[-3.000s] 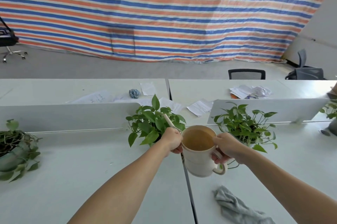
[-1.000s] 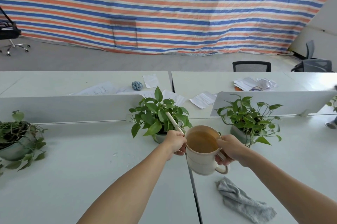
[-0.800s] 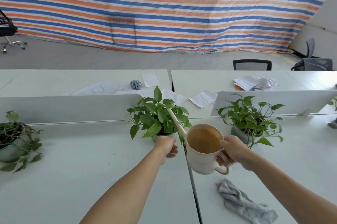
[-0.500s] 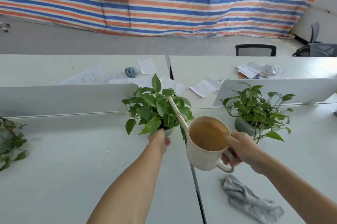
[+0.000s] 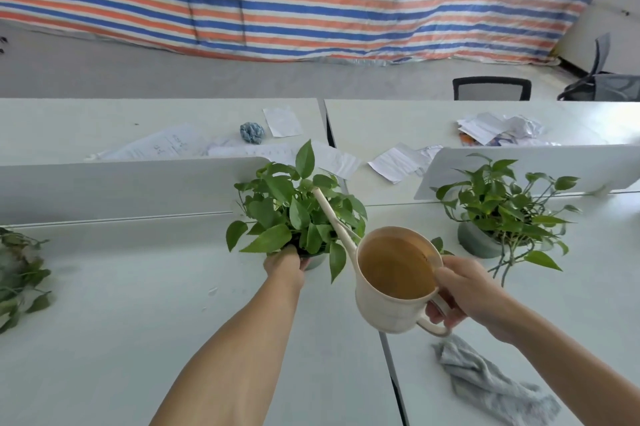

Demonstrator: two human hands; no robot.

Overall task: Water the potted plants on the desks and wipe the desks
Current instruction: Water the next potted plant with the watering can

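Where the white desks meet, the middle potted plant stands, the cream watering can pokes its spout among the leaves, and a grey cloth lies nearby on the right desk. The right hand curls its fingers round the can's handle. The left hand is at the pot, its fingers hidden, so its grip cannot be told.

Reaches to 12 o'clock with left hand (grip hidden); clasps watering can handle at 3 o'clock with right hand.
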